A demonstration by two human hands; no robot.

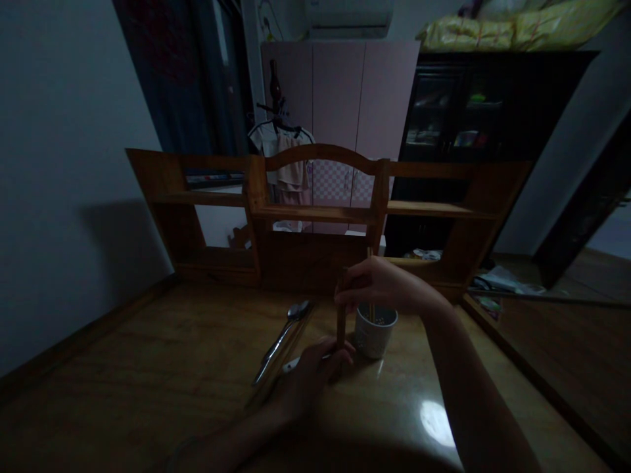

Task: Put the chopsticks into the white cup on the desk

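Note:
My right hand (pixel 367 282) is closed on the upper part of some wooden chopsticks (pixel 341 325), held upright just left of a pale utensil cup (pixel 375 338). At their lower end is my left hand (pixel 315 364), its fingers closed around the tips close to the tabletop. The cup has holes in its bottom, and a chopstick (pixel 371 312) stands in it, partly behind my right hand. Left of my hands lie metal spoons (pixel 280 338) and more chopsticks (pixel 290 345). A small white piece (pixel 290 365) shows beside my left hand, mostly covered, its kind unclear.
The glossy wooden table (pixel 148 368) carries a low wooden shelf rack (pixel 315 211) along its back edge. A wall (pixel 59 197) borders the left side. Behind are pink cabinets (pixel 338 98), a dark cabinet (pixel 473 118) and hanging clothes (pixel 288 157). The room is dim.

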